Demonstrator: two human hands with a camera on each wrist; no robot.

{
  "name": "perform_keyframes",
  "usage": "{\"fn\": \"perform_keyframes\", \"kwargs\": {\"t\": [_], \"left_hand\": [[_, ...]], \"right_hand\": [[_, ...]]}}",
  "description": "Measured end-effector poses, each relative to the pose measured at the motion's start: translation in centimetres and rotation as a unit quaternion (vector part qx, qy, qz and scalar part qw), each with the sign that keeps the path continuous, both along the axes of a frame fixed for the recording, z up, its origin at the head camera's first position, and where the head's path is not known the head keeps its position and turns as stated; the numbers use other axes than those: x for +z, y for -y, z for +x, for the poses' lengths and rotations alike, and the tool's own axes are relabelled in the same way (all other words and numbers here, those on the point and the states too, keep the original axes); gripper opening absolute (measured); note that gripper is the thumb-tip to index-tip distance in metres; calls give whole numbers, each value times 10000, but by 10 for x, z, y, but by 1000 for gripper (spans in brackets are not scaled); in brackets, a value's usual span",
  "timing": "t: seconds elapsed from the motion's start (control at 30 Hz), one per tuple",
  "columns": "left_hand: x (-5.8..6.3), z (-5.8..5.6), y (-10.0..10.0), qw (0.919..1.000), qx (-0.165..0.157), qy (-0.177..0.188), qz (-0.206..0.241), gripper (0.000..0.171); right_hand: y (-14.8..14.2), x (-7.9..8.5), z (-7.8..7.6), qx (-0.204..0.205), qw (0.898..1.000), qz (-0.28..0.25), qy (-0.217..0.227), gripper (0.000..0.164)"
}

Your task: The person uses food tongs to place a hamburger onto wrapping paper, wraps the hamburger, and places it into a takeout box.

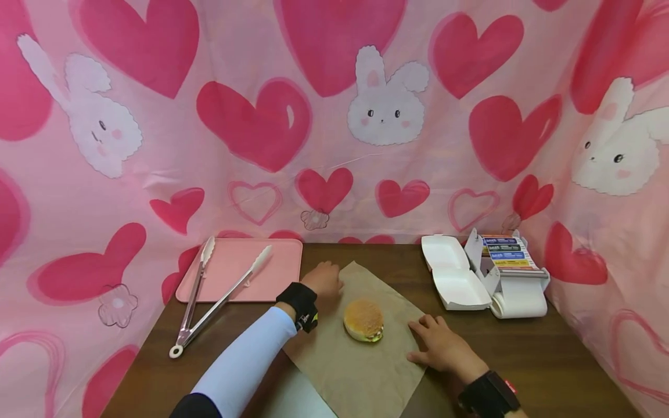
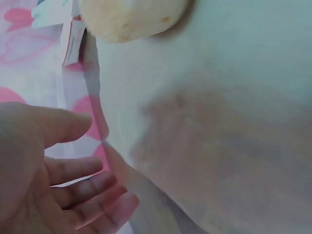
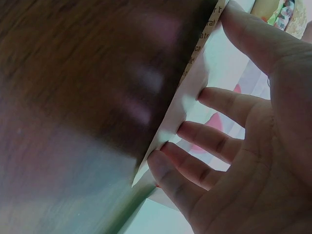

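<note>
A sesame-topped burger [image 1: 363, 319] lies on a sheet of brown wrapping paper [image 1: 355, 377] set corner-up on the dark table. At the sheet's upper left edge is my left hand [image 1: 322, 280]. The left wrist view shows this left hand [image 2: 73, 170] with loosely bent fingers, thumb apart from them and nothing between. My right hand [image 1: 436, 343] is at the sheet's right corner. Seen from the right wrist, the right hand's fingertips [image 3: 158, 161] touch the slightly raised paper edge [image 3: 183, 105], which bears print; the fingers are spread and fairly straight.
Behind my left arm, metal tongs [image 1: 225, 297] lie spread, their tips over a pink tray [image 1: 290, 255]. An opened white takeaway box [image 1: 460, 287] stands at the back right, beside a white dispenser [image 1: 517, 278] with colourful labels. A pink curtain [image 1: 334, 151] hangs behind the table.
</note>
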State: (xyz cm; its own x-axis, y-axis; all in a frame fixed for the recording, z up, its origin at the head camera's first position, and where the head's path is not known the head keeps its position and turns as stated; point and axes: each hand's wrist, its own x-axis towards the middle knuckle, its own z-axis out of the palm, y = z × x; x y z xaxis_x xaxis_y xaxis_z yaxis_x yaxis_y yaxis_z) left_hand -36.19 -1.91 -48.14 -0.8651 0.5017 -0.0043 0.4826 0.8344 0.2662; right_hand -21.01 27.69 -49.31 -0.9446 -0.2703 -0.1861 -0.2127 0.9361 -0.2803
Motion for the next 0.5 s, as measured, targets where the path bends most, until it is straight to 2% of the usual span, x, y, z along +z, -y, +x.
{"fn": "perform_keyframes", "kwargs": {"t": [0.13, 0.27, 0.4, 0.5], "left_hand": [[-6, -27, -13, 9997, 66, 132, 210, 26], [-16, -47, -23, 9991, 104, 325, 245, 24], [-21, -58, -30, 9971, 261, 645, 311, 21], [-20, -63, -35, 9954, 359, 783, 415, 19]], "right_hand": [[1, -2, -1, -13, 10000, -2, -64, 73], [2, -3, -1, -79, 10000, -15, 5, 74], [2, -3, 0, -80, 10000, -1, 58, 73], [1, 0, 1, -16, 10000, -17, -27, 73]]}}
